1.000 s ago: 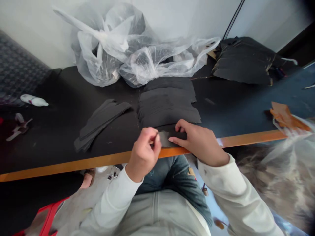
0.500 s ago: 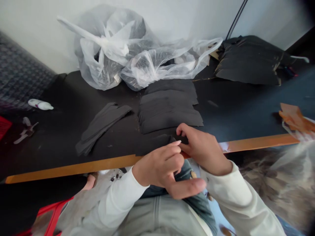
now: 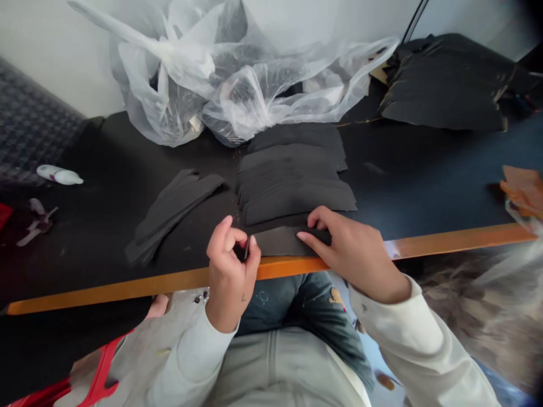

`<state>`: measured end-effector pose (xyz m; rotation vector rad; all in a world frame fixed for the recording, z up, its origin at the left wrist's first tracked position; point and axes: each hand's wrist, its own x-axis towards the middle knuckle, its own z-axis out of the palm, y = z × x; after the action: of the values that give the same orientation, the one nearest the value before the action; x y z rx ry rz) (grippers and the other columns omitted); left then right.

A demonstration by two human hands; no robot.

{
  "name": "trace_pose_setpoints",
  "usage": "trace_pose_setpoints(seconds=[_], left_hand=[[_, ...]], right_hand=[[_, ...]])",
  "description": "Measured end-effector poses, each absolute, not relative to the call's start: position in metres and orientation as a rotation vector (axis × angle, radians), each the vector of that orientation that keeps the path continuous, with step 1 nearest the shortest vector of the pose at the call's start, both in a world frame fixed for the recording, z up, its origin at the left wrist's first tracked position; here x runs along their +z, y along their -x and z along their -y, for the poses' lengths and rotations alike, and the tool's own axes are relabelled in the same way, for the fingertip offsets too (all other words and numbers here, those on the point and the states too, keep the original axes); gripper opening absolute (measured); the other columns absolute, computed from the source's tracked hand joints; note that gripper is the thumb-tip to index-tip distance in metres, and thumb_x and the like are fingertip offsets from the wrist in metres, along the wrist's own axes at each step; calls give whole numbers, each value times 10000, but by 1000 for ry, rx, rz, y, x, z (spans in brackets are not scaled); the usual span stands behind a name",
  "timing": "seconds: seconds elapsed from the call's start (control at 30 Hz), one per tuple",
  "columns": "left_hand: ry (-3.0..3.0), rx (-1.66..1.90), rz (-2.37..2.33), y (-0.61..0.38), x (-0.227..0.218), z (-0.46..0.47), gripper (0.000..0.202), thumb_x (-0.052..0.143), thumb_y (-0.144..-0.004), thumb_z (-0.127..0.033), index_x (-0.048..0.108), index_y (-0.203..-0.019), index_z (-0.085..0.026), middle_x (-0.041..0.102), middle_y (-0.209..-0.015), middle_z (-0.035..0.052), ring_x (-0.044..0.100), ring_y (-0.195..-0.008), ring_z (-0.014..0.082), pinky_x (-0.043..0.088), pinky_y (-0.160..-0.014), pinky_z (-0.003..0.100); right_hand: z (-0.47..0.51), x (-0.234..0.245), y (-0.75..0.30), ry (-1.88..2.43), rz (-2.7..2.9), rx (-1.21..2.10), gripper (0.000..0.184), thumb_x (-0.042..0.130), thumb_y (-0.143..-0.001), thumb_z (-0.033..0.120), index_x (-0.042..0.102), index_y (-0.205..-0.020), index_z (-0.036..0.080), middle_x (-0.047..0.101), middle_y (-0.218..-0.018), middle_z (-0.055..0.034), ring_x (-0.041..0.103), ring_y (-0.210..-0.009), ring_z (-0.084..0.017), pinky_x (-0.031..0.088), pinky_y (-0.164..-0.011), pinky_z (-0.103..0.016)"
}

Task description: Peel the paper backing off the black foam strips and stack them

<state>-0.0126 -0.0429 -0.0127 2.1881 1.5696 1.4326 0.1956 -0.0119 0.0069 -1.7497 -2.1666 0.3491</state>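
Black sheet strip [image 3: 284, 241] lies flat on the table [image 3: 85, 243] at its near edge, directly in front of the person, as seen from the head camera, the only view. Right hand [image 3: 350, 254] sits on the strip's right end, thumb and fingers spread over it and apparently pressing down; whether it also pinches the strip, I cannot tell. Left hand [image 3: 231, 263] is curled, thumb and forefinger closed on a small dark sliver [image 3: 246, 249] just left of the strip's end; the sliver is too small to identify. Strip material looks like thin foam or card. Judged light, soft and flexible, with a matte face unlikely to slip much. Thin edges may crease or tear, so the flat middle seems the better place to take hold, rather than a corner. Overlapping black sheets [image 3: 294, 181] sit in rows just beyond the strip. Narrower black strips [image 3: 173, 215] lie in a loose bundle to the left. Further back, a clear plastic bag [image 3: 212, 73] is heaped against the wall [image 3: 51, 51], and a larger black pile [image 3: 445, 85] sits at far right. Orange edging [image 3: 458, 240] runs along the table's near side, and a white tube [image 3: 59, 174] lies at left.
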Motion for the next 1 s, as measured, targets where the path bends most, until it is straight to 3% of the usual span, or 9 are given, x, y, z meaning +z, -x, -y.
trace_pose_setpoints(seconds=[0.33, 1.0], left_hand=[[-2107, 1333, -1763, 11, -19, 49, 678, 576, -903, -93, 235, -1478, -208, 531, -850, -19, 564, -786, 137, 509, -864, 331], [-2183, 1156, -1841, 16, -10, 52, 589, 548, -938, -127, 265, -1452, -175, 527, -836, 2, 529, -776, 172, 491, -834, 355]], right_hand=[[11, 6, -193, 1822, 2153, 305, 201, 663, -858, 436, 591, -900, 253, 671, -735, 60, 586, -568, -125, 285, -491, -240], [12, 3, -191, 1869, 2166, 268, 211, 639, -857, 463, 594, -911, 264, 688, -805, 44, 628, -622, -142, 306, -499, -234]])
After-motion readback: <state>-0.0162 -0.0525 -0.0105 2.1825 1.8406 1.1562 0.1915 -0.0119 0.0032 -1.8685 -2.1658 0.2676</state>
